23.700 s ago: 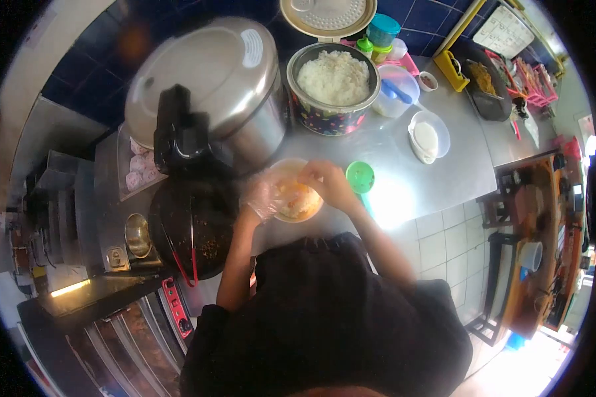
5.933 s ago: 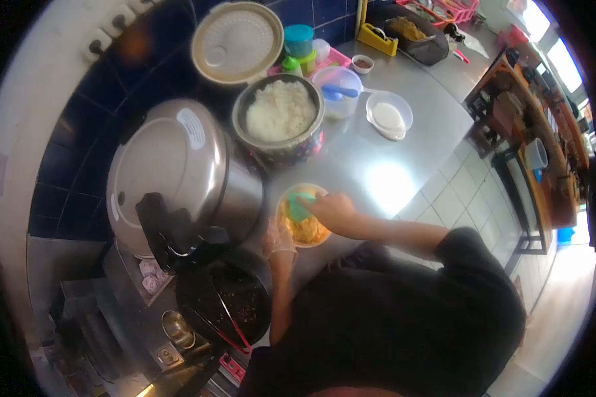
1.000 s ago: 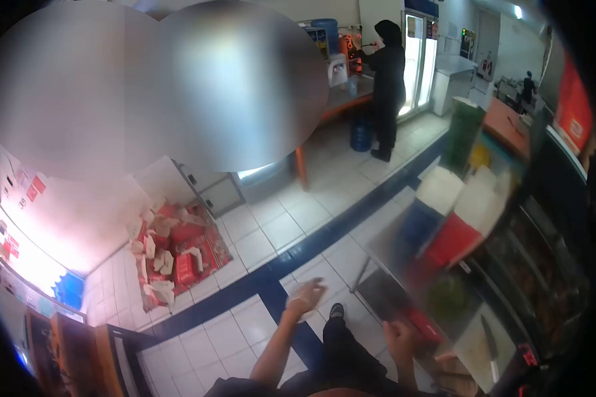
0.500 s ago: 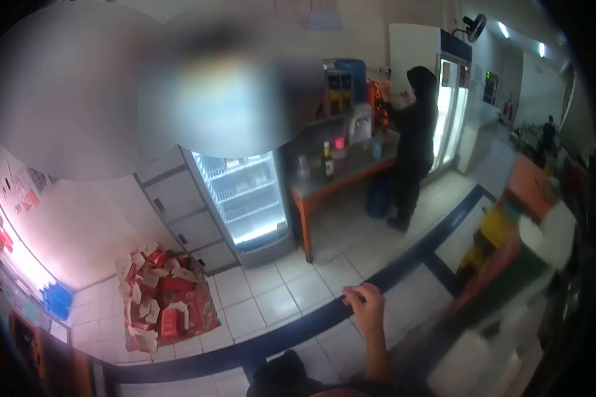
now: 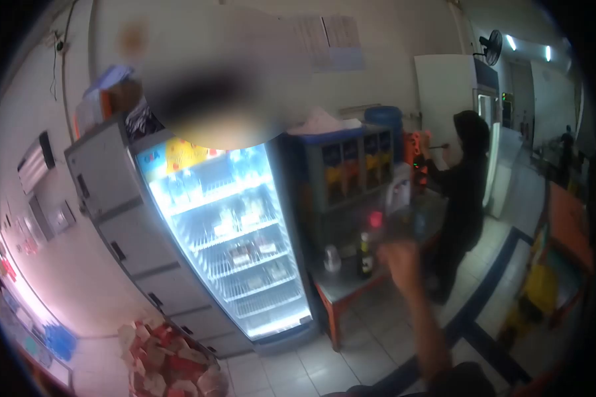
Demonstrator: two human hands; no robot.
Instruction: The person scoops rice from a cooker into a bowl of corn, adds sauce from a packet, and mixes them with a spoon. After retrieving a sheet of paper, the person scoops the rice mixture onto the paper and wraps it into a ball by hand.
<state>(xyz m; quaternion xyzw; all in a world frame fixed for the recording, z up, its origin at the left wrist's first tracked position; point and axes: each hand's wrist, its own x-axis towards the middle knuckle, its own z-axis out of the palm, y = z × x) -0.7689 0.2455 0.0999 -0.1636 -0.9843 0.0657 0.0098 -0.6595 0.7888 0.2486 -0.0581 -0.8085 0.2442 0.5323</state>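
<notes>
My right hand (image 5: 398, 258) is raised in front of me, its forearm coming up from the lower right. Motion blurs the fingers, and I cannot make out anything in them. In the view it overlaps the front of a table (image 5: 338, 289) with orange legs, without visible contact. Just left of the hand on that table stand a dark bottle (image 5: 365, 257) with a yellowish neck and a clear container (image 5: 332, 260). A bright pink item (image 5: 375, 219) shows above the hand, near a white water dispenser (image 5: 398, 188). My left hand is out of view.
A lit glass-door fridge (image 5: 245, 238) stands beside grey lockers (image 5: 136, 245). Red and white cartons (image 5: 169, 367) are heaped on the floor at lower left. Farther back on the right, a person in dark clothes (image 5: 460, 192) stands at the table. Yellow and orange items (image 5: 543, 284) lie at right.
My right hand has risen and shifted right in the view. The camera view has tilted up, showing more of the fridge and table. The other person remains at the table.
</notes>
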